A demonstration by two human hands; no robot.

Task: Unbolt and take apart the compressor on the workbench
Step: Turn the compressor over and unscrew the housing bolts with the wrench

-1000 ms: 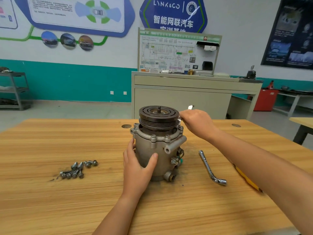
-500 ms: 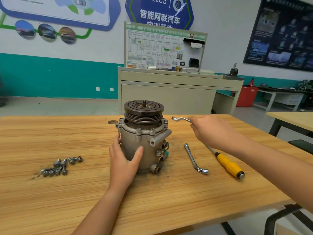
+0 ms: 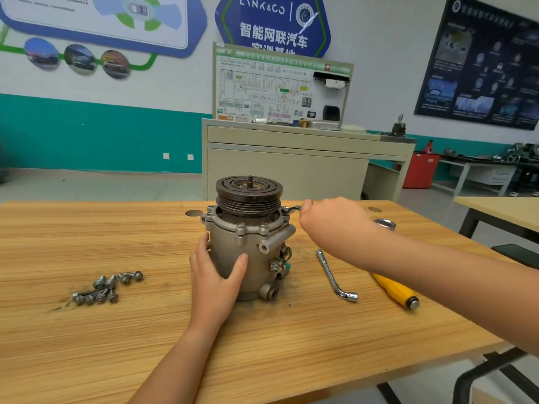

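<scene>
The big wooden surface [image 3: 116,345] lay under both grips. The compressor [image 3: 256,252] stood upright on it, with the left grip [image 3: 214,284] wrapped round its side. The right grip [image 3: 332,217] was closed on a small bent wrench [image 3: 291,209] whose tip reached the compressor's top rim. A socket wrench [image 3: 332,272] lay just nearer than that grip. Loose bolts [image 3: 105,288] lay well left of the left grip. A crooked pull might make the wrench slip off, and the compressor might tip if the left grip let go.
</scene>
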